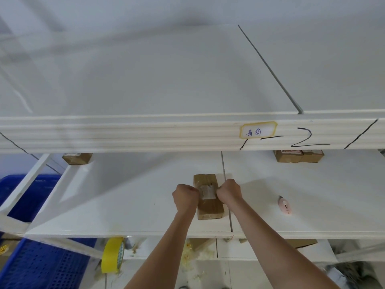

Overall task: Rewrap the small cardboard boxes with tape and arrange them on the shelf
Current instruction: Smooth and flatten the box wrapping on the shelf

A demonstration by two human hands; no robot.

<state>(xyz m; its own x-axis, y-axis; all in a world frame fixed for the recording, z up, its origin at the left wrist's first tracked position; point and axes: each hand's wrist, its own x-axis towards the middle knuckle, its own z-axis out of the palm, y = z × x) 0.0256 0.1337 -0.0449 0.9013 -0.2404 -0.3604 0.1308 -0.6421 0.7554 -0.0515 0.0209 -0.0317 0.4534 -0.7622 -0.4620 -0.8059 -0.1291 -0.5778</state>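
Observation:
A small brown cardboard box (pixel 208 207) lies flat on the middle white shelf (pixel 125 195), wrapped in clear tape with a pale label on top. My left hand (pixel 185 195) is curled at the box's left side and my right hand (pixel 229 191) is curled at its right side, both at the label's height. Their fingertips are hidden, so I cannot tell whether they pinch the tape or the box itself. A yellow tape roll (pixel 112 255) stands on edge on the shelf below, to the left.
A pink box cutter (pixel 284 205) lies on the shelf right of the box. More cardboard boxes sit at the shelf's back left (pixel 77 158) and back right (pixel 298 156). A blue crate (pixel 41 265) stands low at the left. The upper shelf's edge (pixel 145 132) overhangs.

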